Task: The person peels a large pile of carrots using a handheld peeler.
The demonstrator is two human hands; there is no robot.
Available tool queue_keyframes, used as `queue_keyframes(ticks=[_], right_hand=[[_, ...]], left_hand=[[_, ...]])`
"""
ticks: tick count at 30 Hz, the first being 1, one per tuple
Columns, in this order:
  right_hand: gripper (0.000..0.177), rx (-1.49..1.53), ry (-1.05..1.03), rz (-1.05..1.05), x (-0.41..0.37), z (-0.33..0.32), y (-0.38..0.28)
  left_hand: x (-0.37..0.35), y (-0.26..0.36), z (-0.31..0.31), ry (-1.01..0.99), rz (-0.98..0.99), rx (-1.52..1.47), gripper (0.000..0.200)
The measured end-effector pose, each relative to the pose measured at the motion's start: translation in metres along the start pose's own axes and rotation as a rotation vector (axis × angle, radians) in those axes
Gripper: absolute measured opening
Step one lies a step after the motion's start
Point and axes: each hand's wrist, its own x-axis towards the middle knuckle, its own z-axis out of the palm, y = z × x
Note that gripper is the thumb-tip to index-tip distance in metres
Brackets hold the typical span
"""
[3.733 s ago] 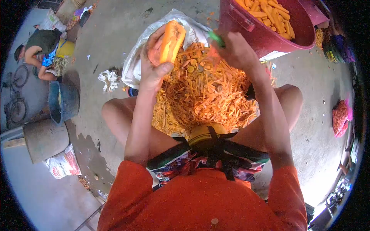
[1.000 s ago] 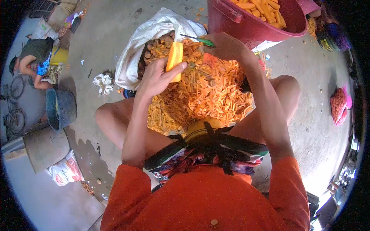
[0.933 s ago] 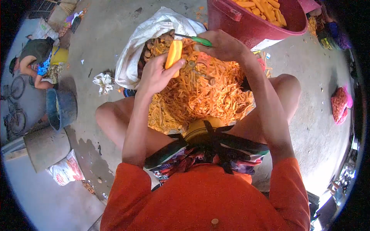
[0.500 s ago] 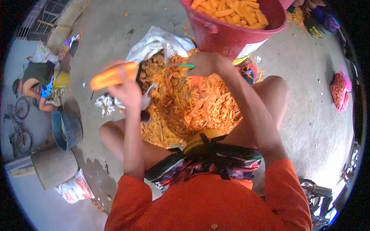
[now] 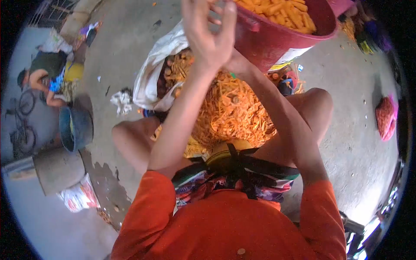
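Observation:
My left hand is raised at the left rim of the red bucket, fingers apart, with no carrot visible in it. Behind its wrist is my right hand, partly hidden and curled around a peeler. Only a bit of the peeler's green handle shows below that hand. Peeled orange carrots fill the bucket. Between my legs lies a large heap of carrot peelings. Unpeeled carrots show in the mouth of a white sack to the left of the heap.
At far left another person bends near a yellow container. Closer stands a dark blue tub, with a bicycle beyond it. A crumpled white bag lies left of the sack. A pink net bag rests at right.
My left hand has moved up and right to the bucket, and the carrot it held is gone from view. My right hand has shifted slightly and is now partly behind the left wrist.

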Motion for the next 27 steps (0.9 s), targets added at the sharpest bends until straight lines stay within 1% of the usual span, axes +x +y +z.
queue_keyframes(ticks=[1, 2, 3, 4, 6, 7, 8, 10, 11, 13, 14, 16, 17, 19, 20, 22, 23, 24, 25, 27], right_hand=[[0.038, 0.136, 0.032, -0.027, 0.001, 0.011, 0.003], [0.037, 0.208, 0.049, -0.026, 0.000, 0.024, 0.006], [0.037, 0.259, 0.058, -0.013, 0.000, 0.036, 0.006], [0.037, 0.295, 0.064, -0.004, 0.003, 0.045, 0.005], [0.036, 0.322, 0.087, 0.032, -0.003, 0.056, 0.008], [0.036, 0.324, 0.095, 0.066, 0.006, 0.061, 0.012], [0.035, 0.324, 0.101, 0.078, 0.006, 0.065, 0.015], [0.035, 0.328, 0.116, 0.096, -0.006, 0.072, 0.011], [0.035, 0.325, 0.118, 0.112, 0.004, 0.075, 0.014], [0.034, 0.318, 0.127, 0.125, 0.004, 0.078, 0.014], [0.034, 0.312, 0.133, 0.131, 0.003, 0.079, 0.014], [0.034, 0.305, 0.141, 0.139, 0.006, 0.079, 0.015], [0.034, 0.301, 0.144, 0.145, 0.007, 0.080, 0.016], [0.034, 0.300, 0.154, 0.151, 0.009, 0.080, 0.018], [0.034, 0.294, 0.155, 0.152, 0.011, 0.081, 0.018], [0.034, 0.284, 0.162, 0.145, 0.005, 0.082, 0.017], [0.034, 0.282, 0.164, 0.145, 0.011, 0.083, 0.019], [0.034, 0.278, 0.162, 0.155, 0.018, 0.084, 0.025], [0.034, 0.279, 0.164, 0.156, 0.017, 0.085, 0.024], [0.034, 0.260, 0.167, 0.152, 0.018, 0.084, 0.023]], left_hand=[[-0.016, -0.007, 0.002, 0.056, 0.045, -0.033, 0.020], [-0.029, -0.013, 0.004, 0.113, 0.097, -0.055, 0.021], [-0.039, -0.014, -0.002, 0.093, 0.022, -0.026, 0.026], [-0.047, -0.014, -0.004, 0.105, 0.012, 0.009, 0.026], [-0.054, -0.005, -0.001, 0.301, -0.194, -0.335, 0.032], [-0.056, -0.002, -0.001, 0.315, -0.200, -0.330, 0.032], [-0.059, 0.001, -0.002, 0.235, -0.199, -0.346, 0.037], [-0.066, 0.002, -0.004, 0.072, -0.202, -0.376, 0.058], [-0.066, -0.001, -0.005, 0.079, -0.209, -0.371, 0.058], [-0.070, -0.012, -0.005, -0.010, -0.193, -0.425, 0.075], [-0.074, -0.017, -0.006, -0.006, -0.198, -0.428, 0.075], [-0.083, -0.024, -0.007, -0.037, -0.335, -0.534, 0.081], [-0.089, -0.024, -0.005, -0.036, -0.342, -0.539, 0.081], [-0.099, -0.018, -0.001, 0.039, -0.402, -0.644, 0.083], [-0.101, -0.022, -0.002, 0.042, -0.407, -0.646, 0.083], [-0.100, -0.033, -0.010, -0.047, -0.285, -0.433, 0.083], [-0.099, -0.042, -0.019, -0.065, -0.292, -0.316, 0.087], [-0.102, -0.053, -0.026, -0.080, -0.280, -0.271, 0.093], [-0.106, -0.070, -0.035, -0.114, -0.242, -0.142, 0.095], [-0.112, -0.084, -0.047, -0.141, -0.197, -0.014, 0.098]])
